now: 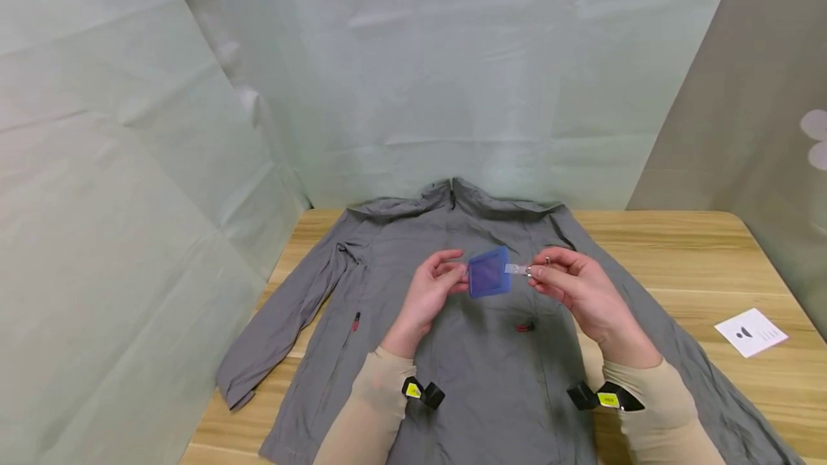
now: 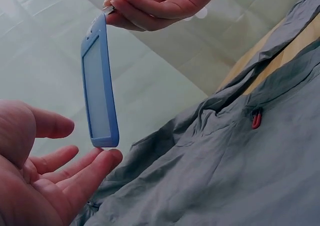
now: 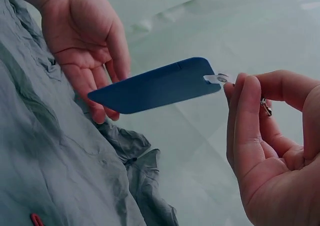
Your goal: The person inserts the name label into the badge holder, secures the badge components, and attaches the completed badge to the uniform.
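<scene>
A blue badge holder [image 1: 489, 273] with a framed window hangs in the air above the jacket, a clear strap [image 1: 517, 269] at one end. My right hand [image 1: 578, 285] pinches the strap's metal clip [image 3: 267, 107] between thumb and fingers; part of the clip is hidden by them. At the holder's opposite end is my left hand [image 1: 431, 285], palm up. In the left wrist view its fingertips [image 2: 112, 156] lie at the holder's lower edge, with the thumb apart from it. Below both hands a grey jacket [image 1: 400, 364] lies spread, front up, with red zip pulls [image 1: 356, 321].
On the wooden table [image 1: 672, 257], right of the jacket, lies a white card [image 1: 751, 332] with a dark print. Pale fabric walls [image 1: 452, 77] stand behind the table and at its sides. The jacket's left-hand sleeve [image 1: 284, 321] reaches toward the table's edge.
</scene>
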Demonstrator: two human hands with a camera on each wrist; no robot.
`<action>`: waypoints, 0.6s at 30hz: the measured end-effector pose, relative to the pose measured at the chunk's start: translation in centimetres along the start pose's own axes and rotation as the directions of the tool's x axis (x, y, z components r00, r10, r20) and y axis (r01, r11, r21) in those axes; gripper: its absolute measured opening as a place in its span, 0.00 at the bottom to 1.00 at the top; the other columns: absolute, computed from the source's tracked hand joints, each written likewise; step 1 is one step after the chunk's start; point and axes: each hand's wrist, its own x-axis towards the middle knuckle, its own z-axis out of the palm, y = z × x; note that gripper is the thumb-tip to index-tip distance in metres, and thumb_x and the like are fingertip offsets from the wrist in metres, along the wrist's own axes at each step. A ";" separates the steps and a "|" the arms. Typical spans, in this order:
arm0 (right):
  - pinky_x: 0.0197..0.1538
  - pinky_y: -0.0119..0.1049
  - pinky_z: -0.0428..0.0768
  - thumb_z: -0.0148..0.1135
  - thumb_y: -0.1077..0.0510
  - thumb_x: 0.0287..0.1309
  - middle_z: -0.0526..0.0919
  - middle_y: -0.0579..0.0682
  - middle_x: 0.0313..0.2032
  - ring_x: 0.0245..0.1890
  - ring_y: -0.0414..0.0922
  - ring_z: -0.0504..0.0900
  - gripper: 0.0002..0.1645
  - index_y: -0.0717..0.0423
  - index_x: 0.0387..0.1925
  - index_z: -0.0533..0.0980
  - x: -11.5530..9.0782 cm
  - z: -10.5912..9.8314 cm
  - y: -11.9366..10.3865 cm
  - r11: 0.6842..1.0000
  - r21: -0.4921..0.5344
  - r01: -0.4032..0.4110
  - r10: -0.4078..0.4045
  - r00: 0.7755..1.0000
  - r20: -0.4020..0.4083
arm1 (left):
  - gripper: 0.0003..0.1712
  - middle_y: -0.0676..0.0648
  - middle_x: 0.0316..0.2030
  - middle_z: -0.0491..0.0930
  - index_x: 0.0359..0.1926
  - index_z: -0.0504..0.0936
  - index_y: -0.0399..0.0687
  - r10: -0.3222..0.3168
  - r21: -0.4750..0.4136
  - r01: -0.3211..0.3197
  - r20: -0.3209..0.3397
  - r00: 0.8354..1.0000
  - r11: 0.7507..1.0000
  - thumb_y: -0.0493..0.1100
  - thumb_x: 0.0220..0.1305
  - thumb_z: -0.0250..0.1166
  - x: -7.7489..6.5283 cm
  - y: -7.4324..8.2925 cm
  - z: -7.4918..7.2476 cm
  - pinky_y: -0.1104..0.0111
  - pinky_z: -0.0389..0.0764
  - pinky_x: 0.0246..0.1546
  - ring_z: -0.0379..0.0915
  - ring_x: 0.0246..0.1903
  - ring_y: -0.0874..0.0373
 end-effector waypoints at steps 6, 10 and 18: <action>0.46 0.32 0.89 0.64 0.72 0.71 0.89 0.45 0.36 0.37 0.38 0.89 0.11 0.53 0.38 0.82 -0.1 -0.2 0.3 0.999 -0.044 -0.009 0.007 1.000 -0.029 | 0.24 0.24 0.58 0.80 0.70 0.73 0.30 0.003 0.002 -0.003 0.008 1.000 1.000 0.34 0.78 0.63 -0.2 0.2 0.0 0.63 0.88 0.53 0.87 0.51 0.42; 0.49 0.33 0.89 0.67 0.71 0.70 0.90 0.46 0.36 0.38 0.39 0.90 0.09 0.54 0.40 0.84 -0.2 -0.2 0.2 0.997 -0.069 -0.027 0.024 0.999 -0.048 | 0.23 0.24 0.57 0.80 0.69 0.74 0.31 0.015 -0.006 -0.015 -0.001 1.000 1.000 0.33 0.78 0.63 -0.3 0.3 0.1 0.63 0.87 0.55 0.87 0.52 0.40; 0.50 0.34 0.89 0.69 0.69 0.69 0.91 0.46 0.36 0.40 0.42 0.92 0.07 0.56 0.42 0.86 -0.4 -0.1 0.1 0.996 -0.076 -0.045 0.037 0.994 -0.100 | 0.17 0.32 0.46 0.85 0.60 0.80 0.27 0.138 0.075 -0.135 -0.043 0.990 0.988 0.32 0.74 0.67 -1.0 1.4 1.5 0.65 0.90 0.45 0.88 0.42 0.44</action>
